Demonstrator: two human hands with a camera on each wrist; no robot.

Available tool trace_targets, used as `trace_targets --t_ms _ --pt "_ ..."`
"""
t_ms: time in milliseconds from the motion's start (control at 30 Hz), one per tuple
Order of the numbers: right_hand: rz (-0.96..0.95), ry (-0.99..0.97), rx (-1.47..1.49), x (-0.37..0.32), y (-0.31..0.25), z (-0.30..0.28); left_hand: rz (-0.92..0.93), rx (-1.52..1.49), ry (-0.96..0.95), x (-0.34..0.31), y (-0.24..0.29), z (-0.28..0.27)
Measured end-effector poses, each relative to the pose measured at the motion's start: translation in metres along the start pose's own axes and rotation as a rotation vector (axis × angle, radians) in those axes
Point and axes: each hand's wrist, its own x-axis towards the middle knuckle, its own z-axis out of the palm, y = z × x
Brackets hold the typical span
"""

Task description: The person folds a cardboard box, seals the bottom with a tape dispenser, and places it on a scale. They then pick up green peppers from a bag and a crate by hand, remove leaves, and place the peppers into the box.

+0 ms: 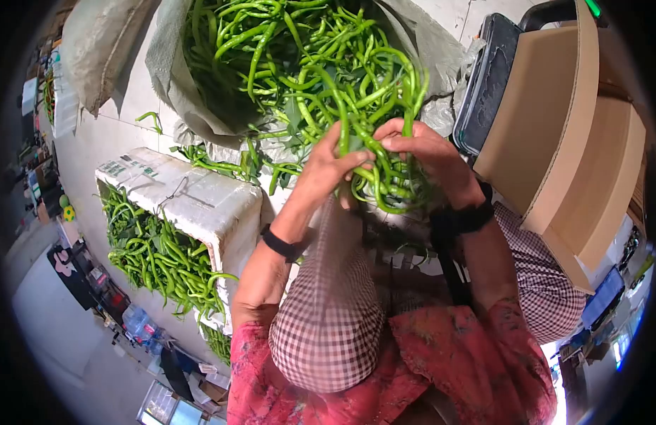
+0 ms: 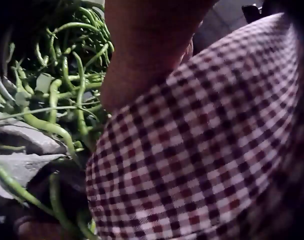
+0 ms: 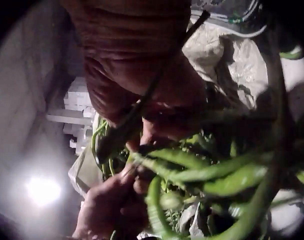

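Note:
Long green chili peppers [image 1: 384, 185] hang in a bunch between the two hands, in front of a big open sack [image 1: 173, 78]. My left hand [image 1: 329, 168] grips the bunch, its thumb across the peppers. From the other side my right hand [image 1: 428, 150] pinches peppers with thumb and fingers, close to the left fingertips. In the right wrist view, the left hand [image 3: 104, 207] holds the stem ends together under the right hand [image 3: 147, 95]. A checked cloth [image 2: 192, 150] covers much of the left wrist view and hides that hand's fingers.
Loose peppers [image 1: 299, 42] fill the sack. At left, a white foam box [image 1: 179, 188] lies with peppers [image 1: 158, 258] spilling from its open side. An open cardboard box [image 1: 540, 120] and a dark crate [image 1: 489, 78] stand at right. Another full sack [image 1: 101, 46] is top left.

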Motion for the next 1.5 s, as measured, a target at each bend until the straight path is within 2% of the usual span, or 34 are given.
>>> trace_targets --t_ms 33,100,133,167,233,267,300,367,400,433,500,567,633,667,700,767,800,900,933,967,1033,1100,1167,1200,1233,1300,1333,1367,1433,1467,1500 --pt "-0.003 0.002 0.004 0.007 0.015 -0.013 0.039 0.048 0.008 0.003 -0.013 -0.012" --pt "0.104 0.147 -0.115 0.029 0.055 -0.033 0.166 0.131 0.210 0.026 -0.054 -0.035" --pt "0.040 0.309 -0.155 0.034 0.074 -0.034 0.110 0.102 0.264 0.030 -0.062 -0.040" --pt "0.044 0.310 -0.153 0.036 0.074 -0.033 0.106 0.101 0.262 0.032 -0.063 -0.041" --pt "0.028 0.621 -0.472 0.039 0.076 -0.030 0.059 0.032 0.187 0.034 -0.066 -0.040" --pt "-0.021 0.617 -0.335 0.039 0.078 -0.031 0.001 -0.083 0.186 0.028 -0.051 -0.030" --pt "-0.026 0.618 -0.333 0.044 0.078 -0.031 0.005 -0.079 0.186 0.032 -0.051 -0.025" --pt "-0.404 0.521 -0.344 0.050 0.079 -0.031 0.197 -0.023 0.204 0.043 -0.059 -0.017" --pt "-0.397 0.459 -0.383 0.052 0.075 -0.034 0.273 0.254 0.190 0.052 -0.061 -0.019" --pt "-0.388 0.461 -0.379 0.057 0.079 -0.035 0.263 0.253 0.187 0.058 -0.065 -0.019" --pt "-0.351 0.340 -0.379 0.062 0.071 -0.032 0.156 0.950 0.315 0.065 -0.056 -0.010" --pt "-0.353 0.263 -0.395 0.059 0.056 -0.030 0.145 0.881 0.331 0.071 -0.048 -0.006" --pt "-0.252 0.081 -0.234 0.047 0.032 -0.029 0.253 0.422 0.127 0.071 -0.049 -0.011" --pt "-0.247 0.078 -0.441 0.058 0.035 -0.042 0.238 0.337 0.117 0.057 -0.029 -0.006" --pt "-0.005 0.205 -0.273 0.056 0.022 -0.036 0.178 0.223 0.109 0.050 -0.021 -0.010" --pt "-0.024 0.115 -0.206 0.056 0.011 -0.045 0.160 0.177 0.061 0.049 -0.019 -0.023" --pt "-0.073 0.091 -0.153 0.057 0.008 -0.041 0.239 0.538 0.116 0.055 -0.024 -0.031" --pt "-0.098 0.153 -0.264 0.061 0.017 -0.027 0.255 0.463 0.136 0.058 -0.030 -0.025" --pt "0.026 0.087 -0.168 0.056 0.018 -0.028 0.243 0.201 0.182 0.062 -0.039 -0.024" --pt "0.025 0.086 -0.166 0.055 0.021 -0.032 0.243 0.202 0.182 0.063 -0.040 -0.024" --pt "-0.019 0.063 0.035 0.049 0.040 -0.037 0.117 -0.235 0.170 0.056 -0.049 -0.025" --pt "-0.032 0.062 -0.040 0.051 0.049 -0.036 0.030 -0.156 0.097 0.044 -0.045 -0.012" --pt "-0.516 0.153 -0.985 0.054 0.063 -0.013 0.009 -0.344 0.024 0.037 -0.038 0.008" --pt "-0.134 0.126 -1.083 0.044 0.035 0.014 0.050 -0.392 0.054 0.043 -0.044 0.013" --pt "-0.310 0.232 -1.163 0.042 0.043 0.020 0.052 -0.391 0.052 0.048 -0.040 0.009" --pt "-0.257 -0.057 -0.868 0.031 0.003 0.007 0.097 -0.370 0.207 0.053 -0.027 -0.005" --pt "-0.341 -0.164 -0.567 0.024 -0.008 -0.003 0.073 -0.428 0.193 0.051 -0.015 -0.015" --pt "-0.215 -0.032 -0.392 0.010 -0.023 -0.004 0.167 -0.447 0.172 0.053 -0.014 -0.028" --pt "-0.155 0.221 -0.563 -0.010 -0.026 -0.027 0.345 -0.488 0.179 0.032 0.014 -0.025" --pt "-0.153 0.231 -0.564 -0.016 -0.019 -0.040 0.338 -0.389 0.116 0.024 0.014 -0.034" --pt "-0.053 0.257 -0.810 -0.017 -0.002 -0.052 0.331 -0.289 0.055 0.019 0.011 -0.045"
